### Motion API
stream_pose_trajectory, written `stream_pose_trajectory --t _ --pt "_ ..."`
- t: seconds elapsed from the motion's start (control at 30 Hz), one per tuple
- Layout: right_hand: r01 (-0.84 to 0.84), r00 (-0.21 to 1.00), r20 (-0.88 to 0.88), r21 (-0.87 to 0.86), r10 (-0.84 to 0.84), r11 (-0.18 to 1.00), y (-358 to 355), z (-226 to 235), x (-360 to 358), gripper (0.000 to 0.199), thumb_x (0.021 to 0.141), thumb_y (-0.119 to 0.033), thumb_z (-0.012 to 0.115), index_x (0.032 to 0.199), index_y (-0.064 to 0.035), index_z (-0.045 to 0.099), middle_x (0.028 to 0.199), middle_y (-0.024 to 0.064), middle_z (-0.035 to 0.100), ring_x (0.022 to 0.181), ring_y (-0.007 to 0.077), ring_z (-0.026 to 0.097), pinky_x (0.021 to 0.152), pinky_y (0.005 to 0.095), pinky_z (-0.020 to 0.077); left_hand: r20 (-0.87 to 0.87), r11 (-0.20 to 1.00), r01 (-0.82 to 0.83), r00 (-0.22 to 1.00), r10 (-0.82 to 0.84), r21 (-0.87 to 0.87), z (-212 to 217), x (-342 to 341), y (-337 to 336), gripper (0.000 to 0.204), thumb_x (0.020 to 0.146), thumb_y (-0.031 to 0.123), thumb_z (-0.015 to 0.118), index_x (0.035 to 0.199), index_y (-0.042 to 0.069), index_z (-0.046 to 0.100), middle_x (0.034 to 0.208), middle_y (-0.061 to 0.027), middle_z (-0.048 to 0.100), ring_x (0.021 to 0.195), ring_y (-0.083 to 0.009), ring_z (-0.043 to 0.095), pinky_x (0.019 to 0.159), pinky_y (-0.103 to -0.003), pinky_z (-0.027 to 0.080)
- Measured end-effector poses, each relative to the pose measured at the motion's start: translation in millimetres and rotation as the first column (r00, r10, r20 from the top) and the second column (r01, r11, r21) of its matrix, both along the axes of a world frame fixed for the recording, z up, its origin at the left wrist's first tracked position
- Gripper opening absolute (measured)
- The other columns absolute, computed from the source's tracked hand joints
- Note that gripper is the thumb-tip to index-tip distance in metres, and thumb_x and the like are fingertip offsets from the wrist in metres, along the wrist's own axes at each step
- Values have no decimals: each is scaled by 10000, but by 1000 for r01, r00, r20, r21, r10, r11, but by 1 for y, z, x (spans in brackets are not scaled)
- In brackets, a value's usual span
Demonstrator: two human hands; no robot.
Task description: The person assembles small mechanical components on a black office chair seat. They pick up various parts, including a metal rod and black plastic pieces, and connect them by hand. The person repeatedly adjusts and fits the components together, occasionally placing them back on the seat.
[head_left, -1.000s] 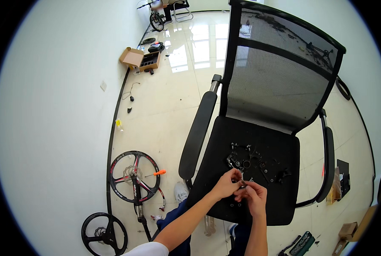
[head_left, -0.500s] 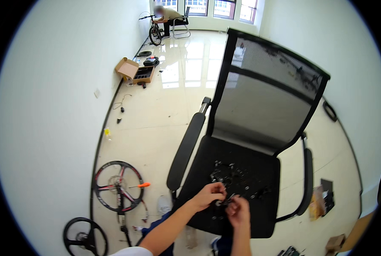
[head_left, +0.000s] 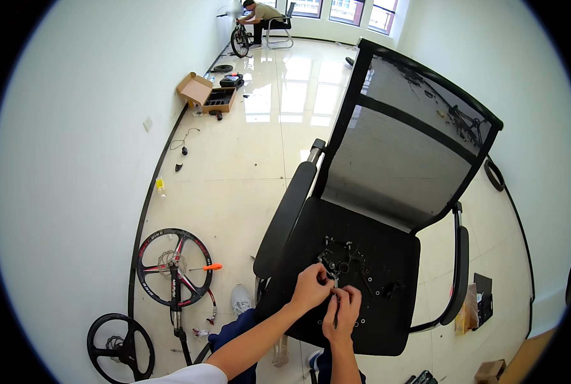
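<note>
My left hand and my right hand meet over the black seat of a mesh-backed office chair. Fingertips of both are pinched close together around something small, with a bit of silvery metal showing between them; its kind is too small to tell. Just beyond my fingers lie loose dark and metallic small parts, among them a dark ring. Several small pale washers or nuts are scattered to the right, near a black part.
The chair's left armrest rises beside my left forearm. On the floor at left are a red-and-black spoked bicycle wheel, an orange-handled screwdriver and a black wheel. An opened cardboard box stands farther off; a person sits beside a bicycle.
My hands have come closer together, the right one moving left and turning its fingers toward the left. The whole view has shifted slightly.
</note>
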State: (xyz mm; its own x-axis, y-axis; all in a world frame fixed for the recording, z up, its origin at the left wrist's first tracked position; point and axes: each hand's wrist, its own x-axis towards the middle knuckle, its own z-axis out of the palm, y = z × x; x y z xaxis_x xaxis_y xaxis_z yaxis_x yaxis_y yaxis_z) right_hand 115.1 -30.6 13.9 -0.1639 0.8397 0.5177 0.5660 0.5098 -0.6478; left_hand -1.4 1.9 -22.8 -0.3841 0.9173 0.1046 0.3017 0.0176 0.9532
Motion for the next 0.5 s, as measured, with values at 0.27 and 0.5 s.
stream_pose_trajectory --t 0.27,0.5 --pt "-120 729 -613 -553 -305 824 26 -18 17 157 915 -101 509 1025 -5 568 918 81 596 849 183 581 791 287 459 42 671 730 680 -732 -130 26 2 -20 188 689 62 668 761 -1 506 731 -106 595 649 -208 573 606 -303 465" --pt "-512 358 -813 -582 -459 632 29 -24 34 94 892 -130 588 940 -56 554 814 54 578 742 148 571 657 305 460 502 798 595 665 -553 91 22 -5 -9 266 705 -40 616 720 85 382 764 -17 562 723 -96 540 692 -257 452"
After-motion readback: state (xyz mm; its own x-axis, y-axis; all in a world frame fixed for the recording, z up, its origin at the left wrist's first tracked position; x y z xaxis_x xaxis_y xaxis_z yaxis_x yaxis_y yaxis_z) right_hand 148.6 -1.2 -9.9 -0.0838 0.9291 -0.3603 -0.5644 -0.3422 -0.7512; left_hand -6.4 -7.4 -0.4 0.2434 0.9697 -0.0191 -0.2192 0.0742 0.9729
